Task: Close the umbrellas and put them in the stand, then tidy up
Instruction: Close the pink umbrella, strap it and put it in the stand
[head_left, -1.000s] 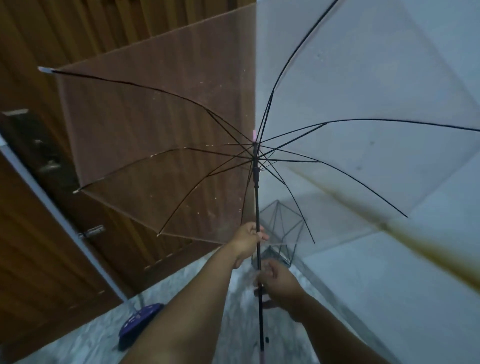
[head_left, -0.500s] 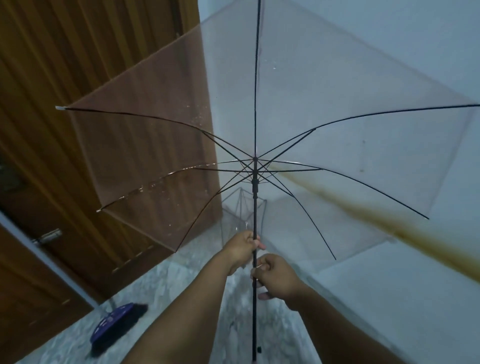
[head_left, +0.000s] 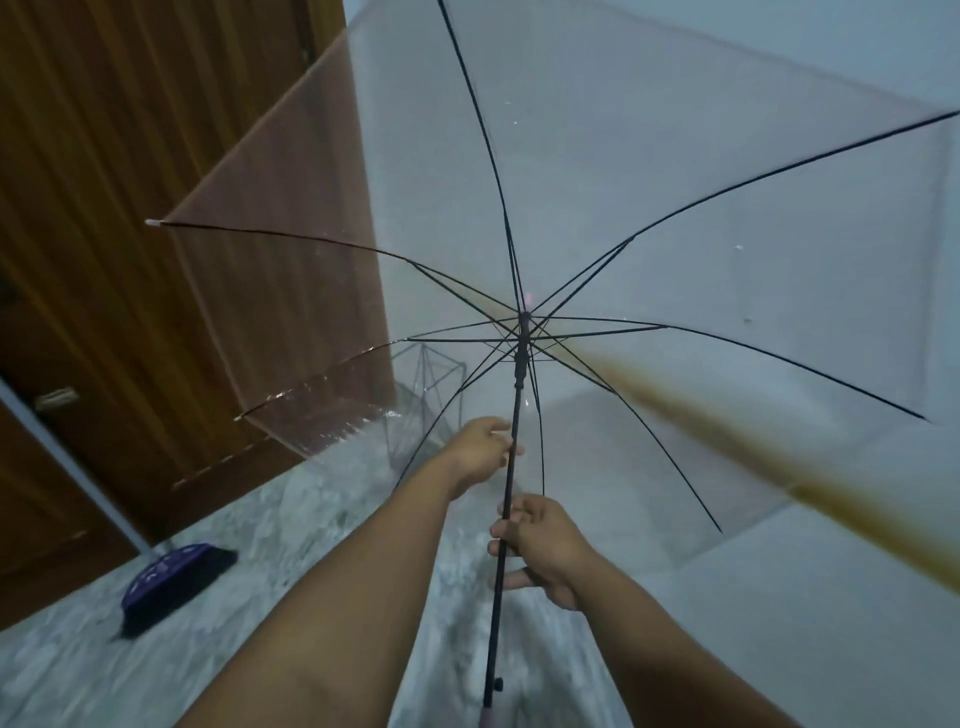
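Observation:
A clear umbrella (head_left: 649, 218) with black ribs is fully open in front of me, its canopy filling the upper view. Its black shaft (head_left: 506, 499) runs down the centre to a pale handle at the bottom edge. My left hand (head_left: 480, 449) grips the shaft just below the runner. Lower on the shaft, my right hand (head_left: 540, 548) is wrapped around it. A wire-frame umbrella stand (head_left: 428, 384) shows through the canopy, on the floor by the wall corner behind my left hand.
A brown wooden door (head_left: 130, 208) fills the left side. A purple broom head (head_left: 166, 579) with a pale pole lies on the marble floor (head_left: 260, 649) at the left. A grey wall with a brown streak (head_left: 753, 452) is at the right.
The view has swung left, so the canopy and its hub sit further right. My right hand has slid lower on the shaft, away from my left hand. The umbrella stays open.

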